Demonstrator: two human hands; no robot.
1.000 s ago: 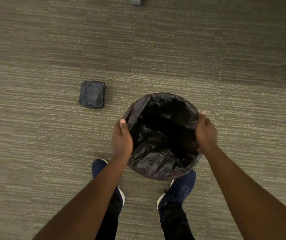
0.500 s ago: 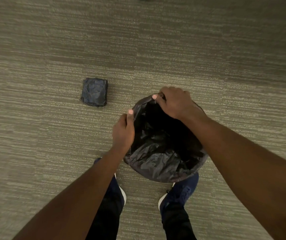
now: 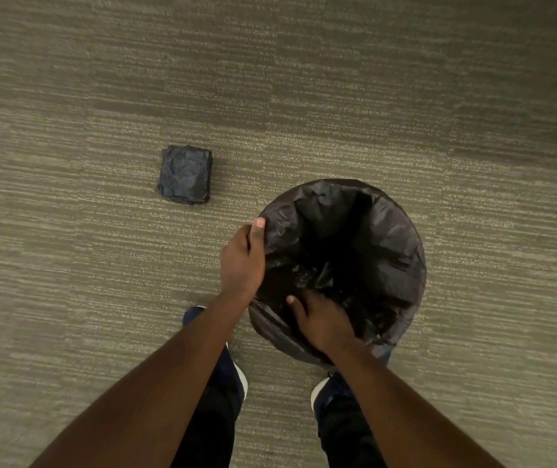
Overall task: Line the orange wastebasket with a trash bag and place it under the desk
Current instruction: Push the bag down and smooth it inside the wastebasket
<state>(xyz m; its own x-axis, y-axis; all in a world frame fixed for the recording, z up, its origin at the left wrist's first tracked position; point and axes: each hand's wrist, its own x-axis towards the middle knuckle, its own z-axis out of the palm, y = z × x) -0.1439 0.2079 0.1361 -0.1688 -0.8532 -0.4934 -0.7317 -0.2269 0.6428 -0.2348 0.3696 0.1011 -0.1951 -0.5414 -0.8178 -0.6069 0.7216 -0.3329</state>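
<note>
Looking down: a person's two bare arms reach toward a round wastebasket standing on carpet, seen from above
Wastebasket (image 3: 402, 346): upright just ahead of the person's feet; its orange colour cannot be seen, since black plastic covers the rim and sides all around
Trash bag (image 3: 388, 238): black, crinkled, opened out inside the wastebasket, its edge folded over the rim; the middle sinks into a dark hollow
Left hand (image 3: 241, 261): at the left side of the rim, thumb pointing away from the person, fingers curled over the outside, pinching the bag's edge against the rim
Right hand (image 3: 321, 322): at the near side of the rim, palm down, fingers spread and pressing on the bag's plastic just inside the opening; whether it is actually gripping the plastic cannot be told
Folded bags (image 3: 184, 175): a small square stack of dark plastic lying flat on the carpet, to the left of the wastebasket and farther away, well apart from it
Carpet (image 3: 67, 298): grey-beige with fine horizontal streaks
Shoes (image 3: 324, 390): dark blue with white soles, partly hidden beneath the arms and wastebasket
</note>
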